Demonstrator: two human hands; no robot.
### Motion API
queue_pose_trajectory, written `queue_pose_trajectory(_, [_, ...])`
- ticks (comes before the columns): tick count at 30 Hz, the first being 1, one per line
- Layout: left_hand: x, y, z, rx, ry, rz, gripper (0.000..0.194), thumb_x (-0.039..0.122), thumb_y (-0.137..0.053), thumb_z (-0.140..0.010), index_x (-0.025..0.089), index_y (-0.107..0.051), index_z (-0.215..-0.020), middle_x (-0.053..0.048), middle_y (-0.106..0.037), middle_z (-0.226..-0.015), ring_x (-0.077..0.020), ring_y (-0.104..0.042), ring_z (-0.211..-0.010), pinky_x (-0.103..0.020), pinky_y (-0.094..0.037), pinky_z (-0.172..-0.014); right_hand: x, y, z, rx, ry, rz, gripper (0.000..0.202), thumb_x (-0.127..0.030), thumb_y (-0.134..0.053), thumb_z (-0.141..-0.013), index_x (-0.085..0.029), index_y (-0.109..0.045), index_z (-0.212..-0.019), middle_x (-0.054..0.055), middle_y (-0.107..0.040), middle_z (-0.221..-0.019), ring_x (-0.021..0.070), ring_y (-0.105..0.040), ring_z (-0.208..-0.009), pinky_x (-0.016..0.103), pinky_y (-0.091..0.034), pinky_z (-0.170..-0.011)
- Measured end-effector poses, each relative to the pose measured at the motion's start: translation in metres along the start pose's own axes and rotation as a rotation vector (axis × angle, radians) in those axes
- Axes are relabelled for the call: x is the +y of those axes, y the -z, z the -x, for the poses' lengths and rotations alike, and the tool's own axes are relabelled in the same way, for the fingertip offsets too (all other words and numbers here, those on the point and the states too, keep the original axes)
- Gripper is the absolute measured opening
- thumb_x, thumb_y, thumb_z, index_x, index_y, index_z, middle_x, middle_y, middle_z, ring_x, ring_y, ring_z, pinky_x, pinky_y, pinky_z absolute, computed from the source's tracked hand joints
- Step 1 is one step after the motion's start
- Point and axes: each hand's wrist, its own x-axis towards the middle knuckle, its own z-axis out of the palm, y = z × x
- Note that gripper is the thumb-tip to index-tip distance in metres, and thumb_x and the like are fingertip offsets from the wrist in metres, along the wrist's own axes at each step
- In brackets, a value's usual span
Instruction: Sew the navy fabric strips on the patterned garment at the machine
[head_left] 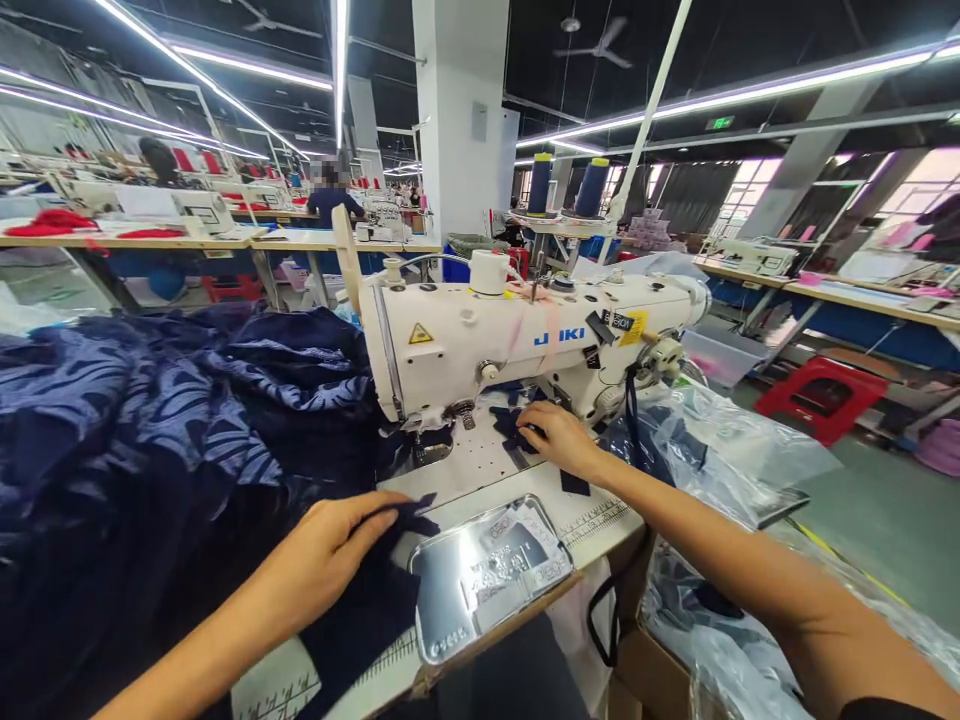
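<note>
My left hand (337, 535) pinches the edge of navy fabric (364, 610) between thumb and fingers, in front of the white sewing machine (465, 340). The cloth hangs down over the table's front edge. Under the machine's arm, my right hand (555, 435) has its fingers curled and closed on a small dark fabric piece (529, 437), partly hidden by the fingers. More small dark pieces (506, 420) lie beside it. Right of the needle area, another dark scrap (575, 482) rests on the machine bed. Between my hands lies a shiny metal tray (450, 600) with printed labels (517, 540) in it.
A large heap of navy patterned garments (150, 410) covers the left side. Clear plastic bags (720, 440) lie at the right, above a cardboard box (652, 650). Two navy thread cones (540, 185) stand behind the machine. A red stool (821, 395) and a seated person (334, 200) are farther off.
</note>
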Motion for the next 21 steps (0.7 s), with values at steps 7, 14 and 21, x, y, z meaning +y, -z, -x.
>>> queue_pose_trajectory(7, [0.011,0.015,-0.006,0.103,0.008,-0.060,0.040,0.048,-0.033,-0.077,0.018,-0.049,-0.056,0.001,-0.051,-0.052,-0.0138,-0.047,-0.051,-0.022,-0.039,-0.047,-0.011,-0.020,-0.010,-0.054,0.061,0.226,0.014,-0.022,-0.054,-0.081,-0.015,-0.066,-0.082,0.009,-0.059,-0.096,0.0228,-0.048,-0.090,0.036,-0.037,-0.081])
queue_pose_trajectory(14, [0.007,-0.025,-0.062,-0.155,-0.004,-0.361,0.026,0.021,-0.033,-0.083,0.016,-0.058,-0.076,-0.004,-0.063,-0.074,-0.0170,-0.059,-0.073,-0.025,-0.044,-0.066,-0.020,-0.028,-0.025,-0.169,-0.011,0.441,0.018,-0.015,-0.046,-0.082,-0.011,-0.063,-0.077,0.013,-0.058,-0.090,0.0257,-0.044,-0.088,0.040,-0.030,-0.081])
queue_pose_trajectory(21, [-0.003,-0.035,-0.064,-0.019,-0.182,-0.907,0.025,0.011,-0.037,-0.084,0.007,-0.055,-0.100,-0.015,-0.062,-0.084,-0.0274,-0.059,-0.081,-0.040,-0.042,-0.074,-0.029,-0.031,-0.021,-0.138,0.098,0.361,0.020,-0.009,-0.041,-0.082,-0.012,-0.061,-0.079,0.011,-0.059,-0.088,0.0233,-0.047,-0.086,0.037,-0.028,-0.080])
